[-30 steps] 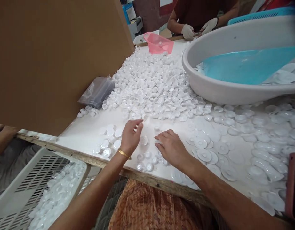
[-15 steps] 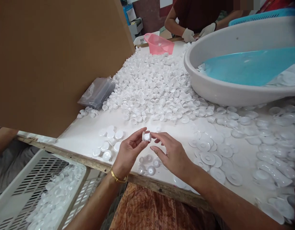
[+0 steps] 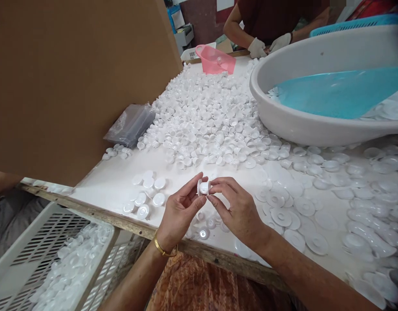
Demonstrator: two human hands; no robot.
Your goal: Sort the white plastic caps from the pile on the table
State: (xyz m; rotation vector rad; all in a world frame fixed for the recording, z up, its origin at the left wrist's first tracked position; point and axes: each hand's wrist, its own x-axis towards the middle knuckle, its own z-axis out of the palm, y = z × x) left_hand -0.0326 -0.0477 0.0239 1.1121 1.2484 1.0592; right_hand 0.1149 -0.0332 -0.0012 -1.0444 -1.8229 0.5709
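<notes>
Between my hands, above the table's near edge, is a small white cup (image 3: 204, 188) lying on its side, with a saucer-like disc (image 3: 199, 187) at its left end. The fingers and thumb of my left hand (image 3: 178, 211) are closed on the disc. Fingertips of my right hand (image 3: 239, 209) pinch the cup's right side. Several white round pieces (image 3: 143, 211) stand grouped left of my hands. Small clear-looking round pieces (image 3: 203, 233) lie beneath them, partly covered. To the right, flat white saucers (image 3: 281, 216) overlap on the tabletop.
A wide heap of small white cups (image 3: 212, 116) spreads behind, with a pink scoop (image 3: 215, 60). A large white basin (image 3: 315, 129) stands right, a brown board (image 3: 72, 86) left. A slotted crate (image 3: 30, 259) sits below the edge. Another person's gloved hands (image 3: 257, 47) work across the table.
The cup and disc have shifted slightly right. My right thumb and fingers have closed in on the cup, where the thumb was apart from it before.
</notes>
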